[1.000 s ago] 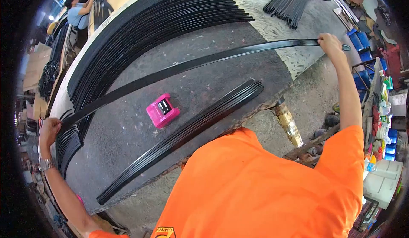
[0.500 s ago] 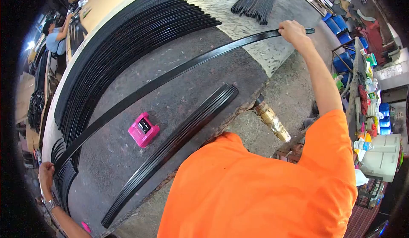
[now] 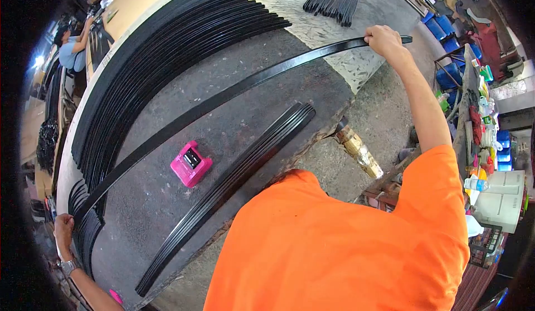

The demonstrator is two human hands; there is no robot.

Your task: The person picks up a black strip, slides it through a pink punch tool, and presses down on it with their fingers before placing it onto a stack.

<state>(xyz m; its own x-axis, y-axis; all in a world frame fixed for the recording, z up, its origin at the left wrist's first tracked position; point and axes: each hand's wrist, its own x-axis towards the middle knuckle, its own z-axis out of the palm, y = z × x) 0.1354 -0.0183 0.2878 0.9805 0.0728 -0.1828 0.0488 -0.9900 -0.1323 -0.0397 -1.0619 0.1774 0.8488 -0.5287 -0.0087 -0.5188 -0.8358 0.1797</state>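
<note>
A long black belt strap (image 3: pixel 223 96) stretches across the table between my two hands. My left hand (image 3: pixel 64 233), with a watch on the wrist, pinches its near left end beside a smaller bunch of strap ends. My right hand (image 3: pixel 384 40) is closed round the strap close to its far end, and a short tip sticks out past the fist. Beyond the strap lies a wide row of overlapping black straps (image 3: pixel 167 60). Nearer to me, a narrow stack of straps (image 3: pixel 251 163) runs along the table edge. A pink object with a black panel (image 3: pixel 190 165) sits between.
Another bundle of dark straps (image 3: pixel 337 1) lies at the far end of the table (image 3: pixel 150 199). A gold-wrapped cylinder (image 3: pixel 359 152) juts out beside the table edge. Blue containers (image 3: pixel 437 29) and shelves of bottles stand at right. Another person (image 3: pixel 71 52) works at far left.
The view has shifted slightly. Both hands keep hold of the strap, which lies in nearly the same place.
</note>
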